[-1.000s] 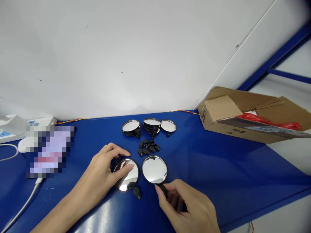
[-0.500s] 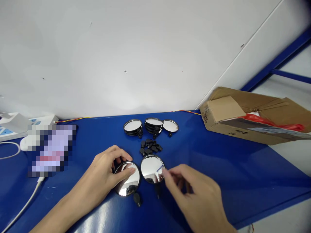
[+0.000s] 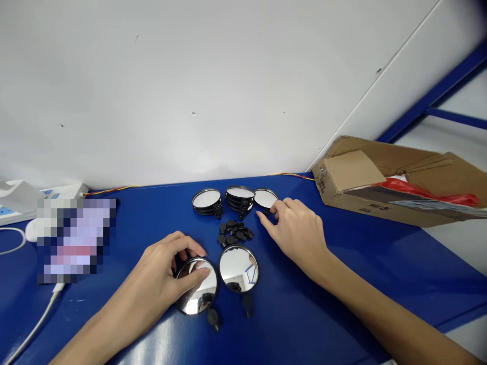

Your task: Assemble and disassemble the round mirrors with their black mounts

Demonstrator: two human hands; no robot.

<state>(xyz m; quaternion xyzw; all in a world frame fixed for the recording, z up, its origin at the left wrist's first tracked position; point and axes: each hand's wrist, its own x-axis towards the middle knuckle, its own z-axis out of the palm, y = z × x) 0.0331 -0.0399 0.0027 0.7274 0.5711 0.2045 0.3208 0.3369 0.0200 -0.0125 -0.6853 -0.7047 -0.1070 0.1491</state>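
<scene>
My left hand (image 3: 167,274) grips a round black-rimmed mirror (image 3: 192,299), thumb across its face and fingers at its far edge. A black stem piece sticks out at that mirror's lower right. Just to the right lies a second round mirror (image 3: 239,268), face up, a black stem (image 3: 247,304) at its near edge. My right hand (image 3: 292,223) is at the back, thumb and fingers apart, beside a single round mirror (image 3: 265,196) whose near edge it partly covers. Between the hands sits a pile of small black plastic pieces (image 3: 235,233).
Two stacks of round mirrors, the left stack (image 3: 206,201) and the middle stack (image 3: 239,197), stand by the wall. An open cardboard box (image 3: 342,187) with red plastic is at right. A blurred-out phone (image 3: 78,238), its white cable (image 3: 41,317) and a power strip (image 3: 68,191) lie left.
My right hand has left the second front mirror and moved away from me to the mirror at the back right. My left hand stays on its mirror.
</scene>
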